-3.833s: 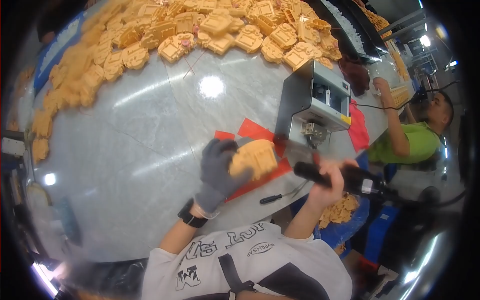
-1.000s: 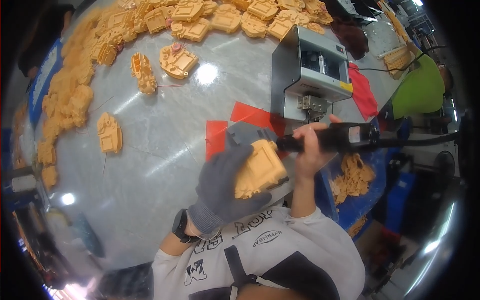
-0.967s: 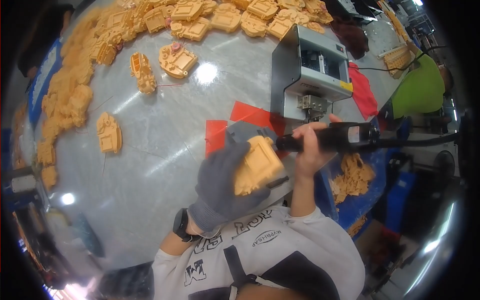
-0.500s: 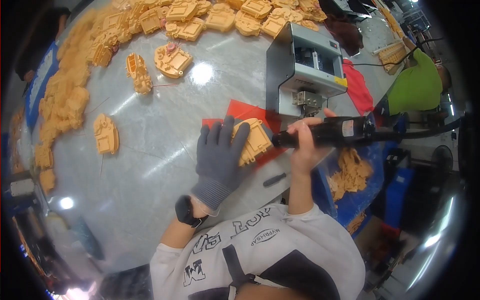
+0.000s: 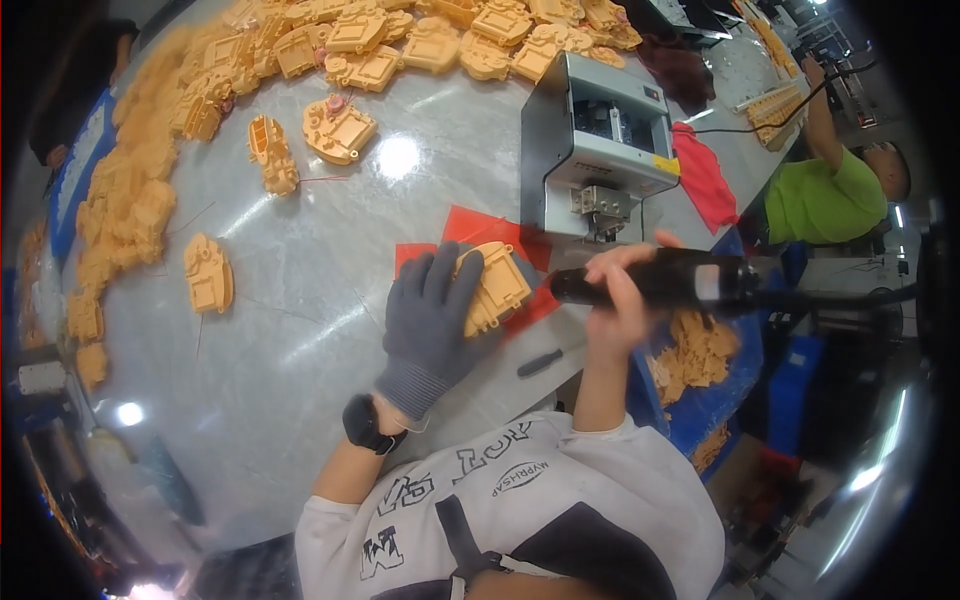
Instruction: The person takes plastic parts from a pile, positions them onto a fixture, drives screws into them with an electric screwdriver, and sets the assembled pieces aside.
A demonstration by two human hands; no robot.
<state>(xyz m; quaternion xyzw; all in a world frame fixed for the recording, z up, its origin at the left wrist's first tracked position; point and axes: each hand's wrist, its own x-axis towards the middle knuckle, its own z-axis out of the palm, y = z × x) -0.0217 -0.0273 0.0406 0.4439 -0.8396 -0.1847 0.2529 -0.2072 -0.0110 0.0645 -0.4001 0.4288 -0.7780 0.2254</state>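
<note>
My left hand (image 5: 430, 312), in a grey glove, grips an orange plastic part (image 5: 498, 287) over red sheets (image 5: 470, 226) on the grey table. Its frame-like recess faces up. My right hand (image 5: 622, 290) is bare and wrapped round a black cylindrical tool (image 5: 680, 281) with a thick cable. The tool's left end points at the held part, with a small gap between them. A black-handled tool (image 5: 540, 363) lies on the table below the part.
A grey and black machine (image 5: 600, 150) stands behind my right hand. Many orange parts (image 5: 430, 45) are piled along the back and left; several lie apart on the table (image 5: 300, 400). A blue bin (image 5: 750, 370) holds orange scraps. A person in green (image 5: 825, 200) is at right.
Since a second ago, my left hand and the orange part have moved up, away from my body, and the part has turned. The black tool is now slightly farther from it.
</note>
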